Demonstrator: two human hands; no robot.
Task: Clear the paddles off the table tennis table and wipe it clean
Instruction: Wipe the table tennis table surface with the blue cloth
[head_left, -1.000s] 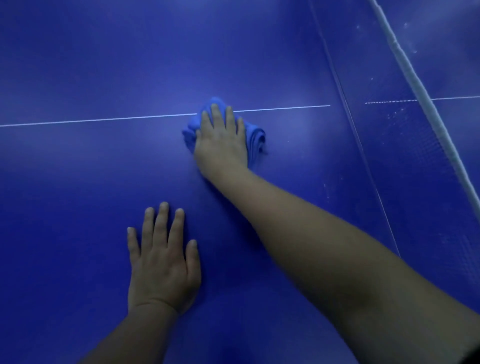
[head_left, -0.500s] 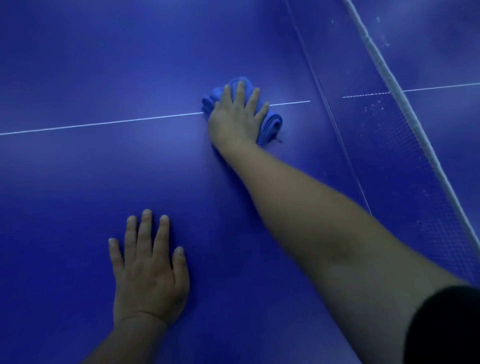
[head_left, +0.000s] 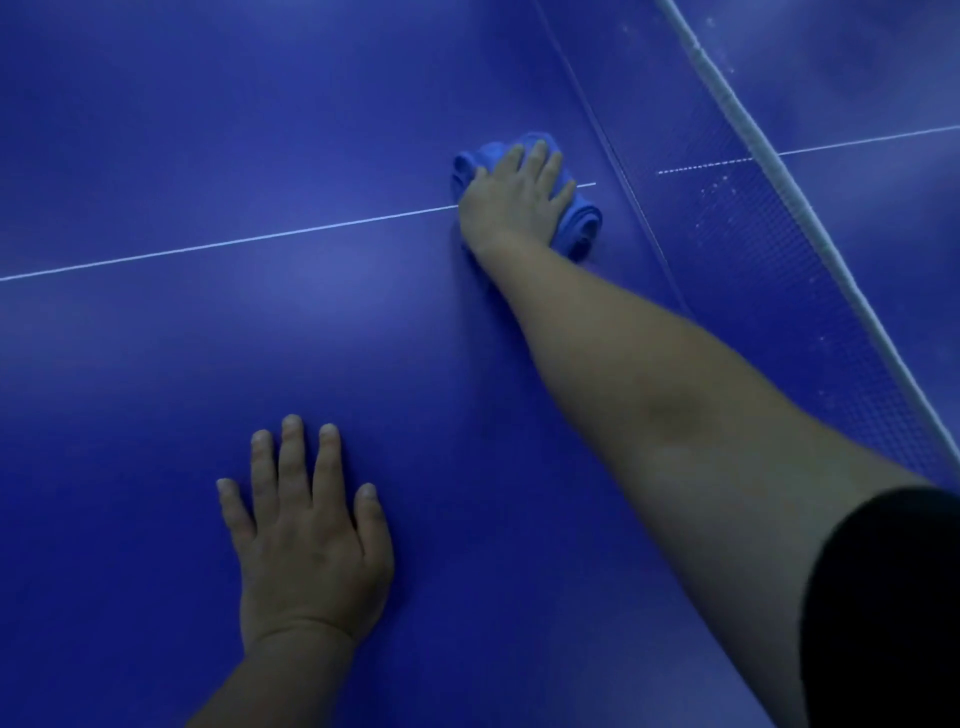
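Observation:
A bunched blue cloth (head_left: 579, 228) lies on the dark blue table tennis table (head_left: 260, 130), over the thin white centre line (head_left: 234, 243) and close to the net. My right hand (head_left: 511, 200) presses down on the cloth, fingers spread over it, arm stretched far out. My left hand (head_left: 306, 540) rests flat on the table near me, fingers apart, holding nothing. No paddle is in view.
The net (head_left: 769, 260) with its white top band (head_left: 748, 124) runs diagonally across the right side. Beyond it lies the other half of the table (head_left: 883, 78), with pale specks near the net.
My right hand has slid the cloth further right along the white line toward the net. The left hand stays flat in place.

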